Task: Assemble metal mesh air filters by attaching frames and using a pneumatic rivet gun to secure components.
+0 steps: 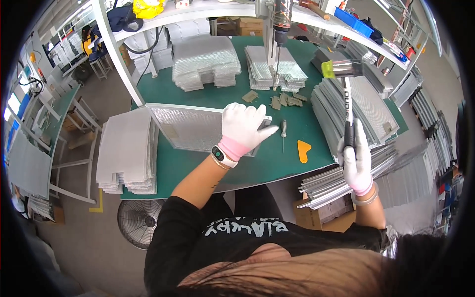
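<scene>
Both hands wear white gloves with pink cuffs. My left hand (243, 126) is closed over the right end of a silvery mesh panel (190, 126) with a metal frame, its thumb pointing right. The panel stands tilted on the green table, and part of its right end is hidden behind the hand. My right hand (357, 161) grips the black handle of a mallet (349, 114), held upright above the table's right side. The mallet's head has a yellow-green face on the left. Between the hands lie a screwdriver (283, 128) and a flat orange piece (303, 151).
Small flat tan pieces (284, 100) lie beneath a hanging power screwdriver (282, 22). Mesh sheets are stacked at the left (126, 148) and back (205, 62); framed panels (366, 106) lean at the right. A shelf (222, 11) spans the back. A fan (141, 222) stands below.
</scene>
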Motion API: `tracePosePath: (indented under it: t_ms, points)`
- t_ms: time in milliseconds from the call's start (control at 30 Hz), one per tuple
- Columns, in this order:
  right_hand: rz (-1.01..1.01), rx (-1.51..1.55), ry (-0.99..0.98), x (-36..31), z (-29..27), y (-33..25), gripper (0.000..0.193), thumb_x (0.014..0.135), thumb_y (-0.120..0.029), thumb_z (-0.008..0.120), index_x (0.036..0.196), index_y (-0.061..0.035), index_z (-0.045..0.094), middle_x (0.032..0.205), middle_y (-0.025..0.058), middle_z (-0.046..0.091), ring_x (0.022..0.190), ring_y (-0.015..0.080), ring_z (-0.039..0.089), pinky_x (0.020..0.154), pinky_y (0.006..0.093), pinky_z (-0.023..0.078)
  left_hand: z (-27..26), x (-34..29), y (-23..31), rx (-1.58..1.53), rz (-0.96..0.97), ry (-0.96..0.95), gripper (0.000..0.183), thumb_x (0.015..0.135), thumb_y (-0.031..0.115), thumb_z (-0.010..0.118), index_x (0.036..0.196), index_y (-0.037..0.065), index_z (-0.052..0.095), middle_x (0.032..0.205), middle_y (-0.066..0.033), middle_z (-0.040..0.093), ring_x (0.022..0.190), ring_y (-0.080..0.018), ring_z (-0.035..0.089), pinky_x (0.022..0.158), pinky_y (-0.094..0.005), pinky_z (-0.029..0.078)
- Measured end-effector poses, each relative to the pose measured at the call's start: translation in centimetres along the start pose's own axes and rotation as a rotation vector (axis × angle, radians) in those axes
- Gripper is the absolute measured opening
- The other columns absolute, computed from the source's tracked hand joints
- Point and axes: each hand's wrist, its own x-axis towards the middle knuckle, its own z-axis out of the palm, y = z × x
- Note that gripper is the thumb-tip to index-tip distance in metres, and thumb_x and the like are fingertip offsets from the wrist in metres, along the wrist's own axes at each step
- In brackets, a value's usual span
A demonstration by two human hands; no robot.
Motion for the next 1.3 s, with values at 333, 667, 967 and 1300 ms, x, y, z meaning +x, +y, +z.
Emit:
tracePosePath:
  t_ms: [333,667,967,1300]
  points:
    - [-0.121,-0.307,-0.158,1.5,-0.3,-0.8,0.051,0.1,-0.018,0.057,0.144,0.0032,0.043,0.083,0.0119,0.061,0.069,0.0244,0.059,0.069,0.0331,0.051,1.3,0.0,0.6,0.017,-0.061,0.158,0.028,0.068,0.028,0.072,0.059,0.017,0.049,0.06,-0.0016,0.045,0.06,-0.0238,0.049,0.065,-0.0404,0.036]
    - [-0.29,-0.495,-0.122,0.1,1.8,1.2,0.056,0.092,-0.004,0.058,0.145,0.0016,0.043,0.102,0.0219,0.068,0.08,0.0334,0.069,0.073,0.0385,0.055,2.4,0.4,-0.1,0.006,-0.019,0.205,0.029,0.063,0.032,0.077,0.066,0.017,0.052,0.062,-0.0002,0.046,0.061,-0.0226,0.048,0.064,-0.0416,0.039]
    - [0.012,-0.44,-0.144,0.7,2.7,-0.3,0.055,0.092,-0.004,0.054,0.146,-0.0021,0.042,0.083,0.0221,0.063,0.07,0.0376,0.064,0.065,0.0422,0.052,2.2,0.0,-0.5,-0.006,-0.045,0.105,0.028,0.062,0.03,0.079,0.07,0.015,0.057,0.063,-0.0006,0.047,0.063,-0.0232,0.05,0.064,-0.0415,0.039]
    - [0.39,-0.513,-0.476,-3.8,11.0,11.6,0.058,0.09,-0.014,0.059,0.145,-0.0121,0.043,0.116,0.0272,0.058,0.103,0.0434,0.059,0.087,0.0498,0.049,1.6,0.1,0.4,-0.059,-0.011,0.243,0.03,0.061,0.031,0.08,0.067,0.014,0.055,0.062,-0.0016,0.044,0.06,-0.0234,0.049,0.06,-0.0408,0.039]
